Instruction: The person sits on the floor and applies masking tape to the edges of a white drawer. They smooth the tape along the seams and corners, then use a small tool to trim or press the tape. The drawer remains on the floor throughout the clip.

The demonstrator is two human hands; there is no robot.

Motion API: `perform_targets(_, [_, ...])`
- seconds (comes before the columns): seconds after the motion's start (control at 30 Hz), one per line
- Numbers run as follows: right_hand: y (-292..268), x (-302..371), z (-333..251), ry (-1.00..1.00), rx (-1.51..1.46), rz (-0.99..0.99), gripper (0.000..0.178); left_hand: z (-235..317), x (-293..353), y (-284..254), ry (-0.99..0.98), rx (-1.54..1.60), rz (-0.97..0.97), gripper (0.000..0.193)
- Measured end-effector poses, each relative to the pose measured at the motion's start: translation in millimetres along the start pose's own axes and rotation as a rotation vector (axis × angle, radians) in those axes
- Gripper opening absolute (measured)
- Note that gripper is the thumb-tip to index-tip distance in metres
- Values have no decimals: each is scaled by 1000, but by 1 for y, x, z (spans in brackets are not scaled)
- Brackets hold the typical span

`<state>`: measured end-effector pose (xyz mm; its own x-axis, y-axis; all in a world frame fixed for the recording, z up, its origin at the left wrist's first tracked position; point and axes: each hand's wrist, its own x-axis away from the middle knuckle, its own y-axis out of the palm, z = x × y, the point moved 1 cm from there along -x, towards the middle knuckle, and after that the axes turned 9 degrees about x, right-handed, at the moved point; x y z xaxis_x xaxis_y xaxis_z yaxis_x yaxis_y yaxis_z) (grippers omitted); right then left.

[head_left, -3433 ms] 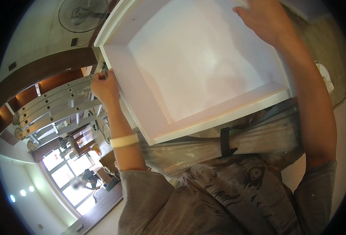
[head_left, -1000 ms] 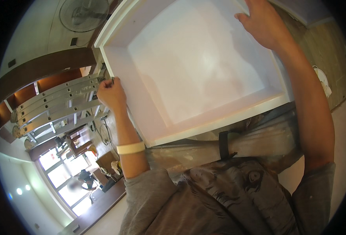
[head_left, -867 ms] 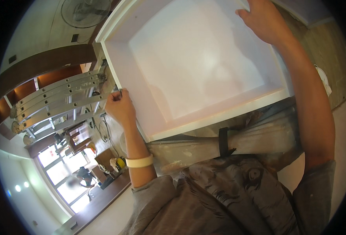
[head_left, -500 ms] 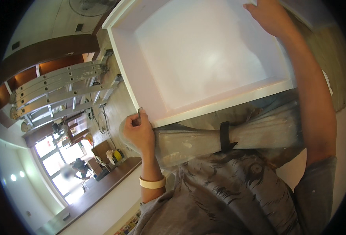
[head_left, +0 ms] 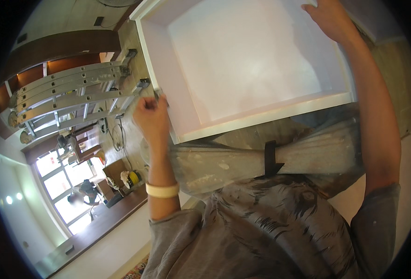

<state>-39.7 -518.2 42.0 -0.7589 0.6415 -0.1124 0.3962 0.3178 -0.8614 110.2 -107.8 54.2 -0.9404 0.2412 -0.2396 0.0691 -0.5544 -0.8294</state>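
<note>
While the white box (head_left: 247,69) lay open before us, our R hand (head_left: 331,21) was at its R rim, fingers cut off, grip unclear; our L hand (head_left: 152,118) pinched a small dark pc (head_left: 157,94) against its L edge, prob. needing light, even pressure.

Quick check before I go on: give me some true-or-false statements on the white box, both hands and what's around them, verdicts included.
1. The left hand pinches a small dark piece at the left edge of the white box. True, though what the piece is, I cannot tell.
2. The right hand hangs well below the box. False: it is up at the box's right side.
3. The pale wristband is on the right side. False: it is on the left.
4. A metal ladder shows left of the box. True.
5. The box's inside is black. False: it is whitish.
</note>
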Motion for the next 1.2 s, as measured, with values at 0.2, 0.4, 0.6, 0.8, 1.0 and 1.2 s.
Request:
perform_targets(0.2, [-3,-1,-8,15,-1,-42,67,11,-51,-54,-51,381,36,16])
perform_targets(0.4, [-3,1,-8,48,-3,-36,68,-7,17,-87,-270,493,-358,16])
perform_targets(0.6, [1,-3,-1,-41,20,-3,69,6,29,-81,-358,261,-621,11])
perform_targets(0.8, [10,-11,12,-68,56,14,70,27,10,-66,-167,-175,-759,24])
perform_targets(1.0, [13,-6,5,-105,42,20,71,18,7,-55,-23,-163,-725,29])
perform_targets(1.2, [1,-5,0,-32,36,-8,69,17,13,-54,-119,-170,-756,29])
